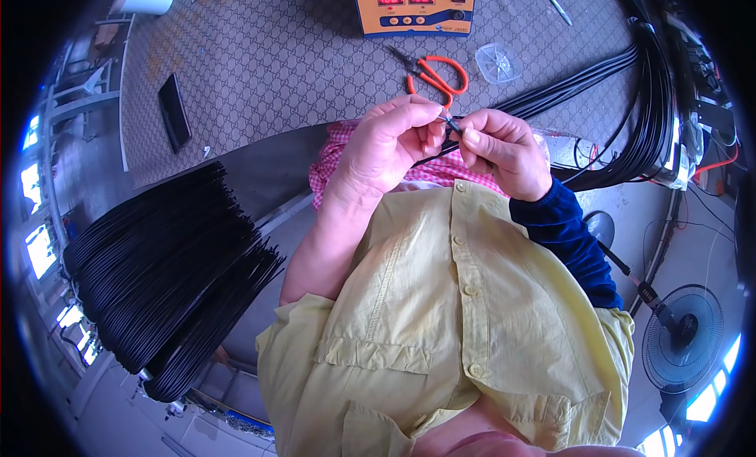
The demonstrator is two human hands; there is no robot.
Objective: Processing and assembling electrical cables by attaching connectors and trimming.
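Both hands meet in front of my chest at the near edge of the table. My right hand (504, 148) pinches a thin black cable (454, 128) close to its end between thumb and fingers. At the cable's tip, my left hand (394, 138) has thumb and forefinger closed on what look like fine wires; they are too small to make out clearly. Just beyond the fingers lie orange-handled scissors (450, 72) with dark blades, partly hidden by the hands. A round clear plastic dish (498, 63) stands to their right.
An orange box with a red digital display (413, 12) stands at the far side. A thick bundle of black cables (157, 276) hangs at left; another bundle (587, 80) crosses the table at right. A dark flat phone-like thing (174, 113) lies left. A fan (682, 339) stands lower right.
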